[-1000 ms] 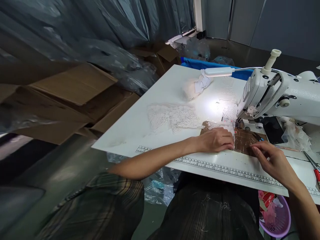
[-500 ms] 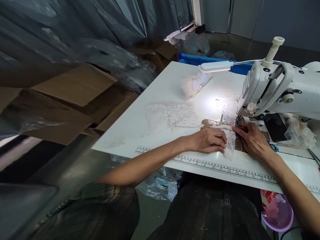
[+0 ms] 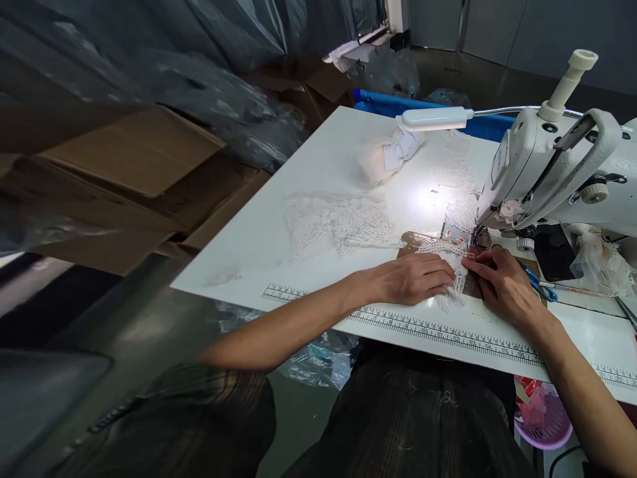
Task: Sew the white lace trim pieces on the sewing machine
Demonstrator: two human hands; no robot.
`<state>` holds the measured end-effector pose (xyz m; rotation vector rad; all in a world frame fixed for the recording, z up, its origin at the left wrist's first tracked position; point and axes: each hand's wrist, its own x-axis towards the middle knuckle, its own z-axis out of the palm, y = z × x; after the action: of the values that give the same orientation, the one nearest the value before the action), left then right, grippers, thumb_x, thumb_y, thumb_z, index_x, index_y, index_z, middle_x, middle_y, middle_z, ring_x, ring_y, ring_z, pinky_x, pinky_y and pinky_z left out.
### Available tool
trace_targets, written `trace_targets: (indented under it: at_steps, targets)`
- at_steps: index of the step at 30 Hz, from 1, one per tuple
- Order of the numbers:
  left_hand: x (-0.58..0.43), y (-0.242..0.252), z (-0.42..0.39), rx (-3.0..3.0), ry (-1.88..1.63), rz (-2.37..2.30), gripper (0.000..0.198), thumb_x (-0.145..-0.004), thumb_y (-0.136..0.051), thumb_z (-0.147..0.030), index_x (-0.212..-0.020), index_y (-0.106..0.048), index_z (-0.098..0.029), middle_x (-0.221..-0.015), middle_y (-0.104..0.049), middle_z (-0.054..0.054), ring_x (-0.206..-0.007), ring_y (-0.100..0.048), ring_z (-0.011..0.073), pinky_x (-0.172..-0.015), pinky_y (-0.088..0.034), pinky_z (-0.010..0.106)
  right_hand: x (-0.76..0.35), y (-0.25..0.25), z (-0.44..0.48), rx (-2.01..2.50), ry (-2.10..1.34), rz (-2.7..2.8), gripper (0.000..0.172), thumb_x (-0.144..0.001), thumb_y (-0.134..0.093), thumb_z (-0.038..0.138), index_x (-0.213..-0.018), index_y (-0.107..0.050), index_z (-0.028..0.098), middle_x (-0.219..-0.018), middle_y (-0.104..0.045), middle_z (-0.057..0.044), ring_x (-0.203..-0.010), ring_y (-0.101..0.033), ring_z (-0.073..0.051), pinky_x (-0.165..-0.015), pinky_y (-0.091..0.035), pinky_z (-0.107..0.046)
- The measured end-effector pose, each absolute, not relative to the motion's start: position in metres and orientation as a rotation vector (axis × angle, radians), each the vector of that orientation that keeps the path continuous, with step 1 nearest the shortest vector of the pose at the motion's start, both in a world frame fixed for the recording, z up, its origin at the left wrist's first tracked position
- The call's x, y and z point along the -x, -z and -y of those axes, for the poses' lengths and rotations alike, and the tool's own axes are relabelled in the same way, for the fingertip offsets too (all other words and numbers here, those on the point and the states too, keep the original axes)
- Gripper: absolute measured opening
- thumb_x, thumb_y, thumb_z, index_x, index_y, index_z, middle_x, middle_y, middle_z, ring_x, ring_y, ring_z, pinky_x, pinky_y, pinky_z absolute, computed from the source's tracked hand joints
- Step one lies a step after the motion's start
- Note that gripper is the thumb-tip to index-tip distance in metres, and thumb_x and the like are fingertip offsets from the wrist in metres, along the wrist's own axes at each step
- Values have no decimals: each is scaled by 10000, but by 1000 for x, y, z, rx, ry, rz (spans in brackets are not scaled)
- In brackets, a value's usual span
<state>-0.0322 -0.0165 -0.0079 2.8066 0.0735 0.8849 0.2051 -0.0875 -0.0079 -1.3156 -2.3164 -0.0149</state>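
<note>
A strip of white lace [image 3: 454,267] runs under the needle area of a white sewing machine [image 3: 527,156] and over a brown plate [image 3: 411,244] in the tabletop. My left hand [image 3: 421,277] rests on the lace's near left edge, fingers bent and pressed together on it. From the right, my right hand [image 3: 502,280] reaches in just before the presser foot, its foremost fingertips pinching the lace's right edge. The lace under my fingers is partly hidden. A metal guide with red marks [image 3: 455,234] sits left of the needle.
More lace [image 3: 338,222] lies flat on the white table [image 3: 259,245]. A cloth bundle [image 3: 388,158] is behind it, near a lamp [image 3: 435,119]. Blue scissors [image 3: 542,287] and a black phone-like slab [image 3: 553,252] are at the right. Cardboard boxes [image 3: 134,153] stand left.
My left hand has shifted slightly on the lace, its fingers lying flatter. The lace's near end is bunched closer to the hand. The whole view has tilted a little.
</note>
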Motion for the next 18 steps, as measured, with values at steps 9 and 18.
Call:
trace_targets:
  at_steps: [9,18]
  targets:
    - [35,7,15,-2870,-896,-13,164,-963,-545,-152,-958,-709,-149,-1013,-763,92,-864,-703,171,-756,-578,339,-205,11,87,1354,-46,2304,425,-926,-449,101,-1256,-664,261,-1058,-611,-131,-1010,-566,-266,-861,-538,-474]
    - [36,8,14,-2859,-806,-122,209,-977,-521,-180,-992,-729,-177,-1055,-755,97,-929,-698,181,-782,-563,352,-207,7,88,1292,-135,2250,416,-931,-452,122,-1268,-666,236,-1090,-632,-125,-1030,-589,-254,-893,-552,-475]
